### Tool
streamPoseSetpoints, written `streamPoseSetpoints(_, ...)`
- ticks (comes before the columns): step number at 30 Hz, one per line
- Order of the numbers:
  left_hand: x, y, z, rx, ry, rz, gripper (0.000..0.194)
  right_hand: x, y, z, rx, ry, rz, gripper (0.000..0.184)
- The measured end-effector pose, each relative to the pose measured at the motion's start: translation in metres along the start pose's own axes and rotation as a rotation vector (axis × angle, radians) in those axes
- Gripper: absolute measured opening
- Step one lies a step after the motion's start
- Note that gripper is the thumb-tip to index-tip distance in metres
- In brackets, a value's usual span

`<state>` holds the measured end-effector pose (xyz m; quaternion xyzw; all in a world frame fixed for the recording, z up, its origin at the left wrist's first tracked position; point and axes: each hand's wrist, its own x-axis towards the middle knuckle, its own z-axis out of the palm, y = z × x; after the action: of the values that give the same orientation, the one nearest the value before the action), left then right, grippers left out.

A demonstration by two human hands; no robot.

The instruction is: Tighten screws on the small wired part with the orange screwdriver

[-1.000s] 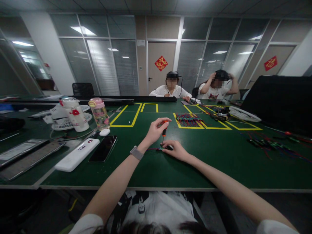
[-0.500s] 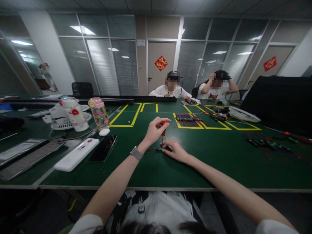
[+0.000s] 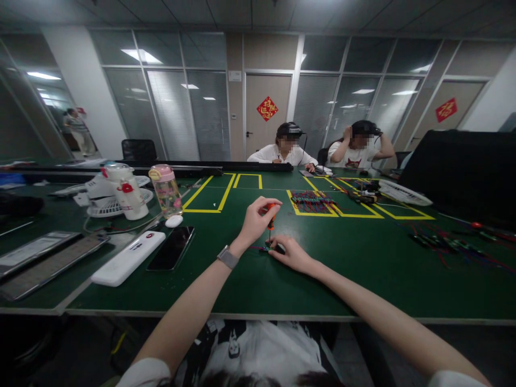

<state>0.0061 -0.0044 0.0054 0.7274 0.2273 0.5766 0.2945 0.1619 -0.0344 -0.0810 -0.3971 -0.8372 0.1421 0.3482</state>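
My left hand [image 3: 255, 221] is closed on the orange and black handle of a screwdriver [image 3: 271, 222], which stands nearly upright. Its shaft points down at a small green circuit board [image 3: 264, 249] with thin wires, lying on the table. Close beside it, the fingers of my right hand [image 3: 293, 255] grip the board's right side against the tabletop. Those fingertips partly cover the board, so where the screwdriver's tip touches cannot be made out.
On the green table [image 3: 226, 290] lie a black phone [image 3: 171, 248] and a white power bank [image 3: 129, 259] at left, near a pink-lidded bottle [image 3: 166, 191]. Wired boards [image 3: 312, 202] fill a yellow-taped area; more boards [image 3: 447, 241] lie right. Two people sit opposite.
The view has tilted up slightly, so the scene sits a little lower. Both hands keep nearly the same pose at the board. A distant person at far left has changed posture.
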Motion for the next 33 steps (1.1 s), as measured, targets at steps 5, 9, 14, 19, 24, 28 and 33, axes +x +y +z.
streamPoseSetpoints(5,0.0012,0.0003,-0.0003,-0.108,-0.015,-0.042,0.024,0.0007,-0.0059,-0.0016,0.0,-0.009,0.032,0.012)
streamPoseSetpoints(9,0.0019,0.0015,-0.0012,-0.146,-0.021,-0.056,0.023,0.0013,-0.0091,-0.0027,0.001,-0.006,0.06,0.016)
streamPoseSetpoints(14,0.0002,0.0022,-0.0005,-0.002,0.02,0.001,0.016,0.0014,-0.009,-0.0027,0.01,0.002,0.044,0.015)
streamPoseSetpoints(19,0.0,0.0032,-0.0002,-0.01,-0.006,-0.008,0.021,0.0011,-0.007,-0.0016,0.004,0.002,0.043,0.014)
streamPoseSetpoints(24,0.0008,0.0036,-0.0005,-0.109,-0.065,-0.023,0.027,0.0014,-0.0071,-0.0019,0.0,-0.004,0.041,0.013)
streamPoseSetpoints(28,0.0002,0.0019,0.0006,-0.027,-0.022,0.0,0.021,0.0012,-0.0076,-0.0022,0.002,-0.006,0.036,0.013)
streamPoseSetpoints(33,-0.0008,0.0022,0.0016,0.002,-0.012,0.008,0.02,0.0012,-0.0067,-0.0017,0.009,-0.002,0.029,0.013)
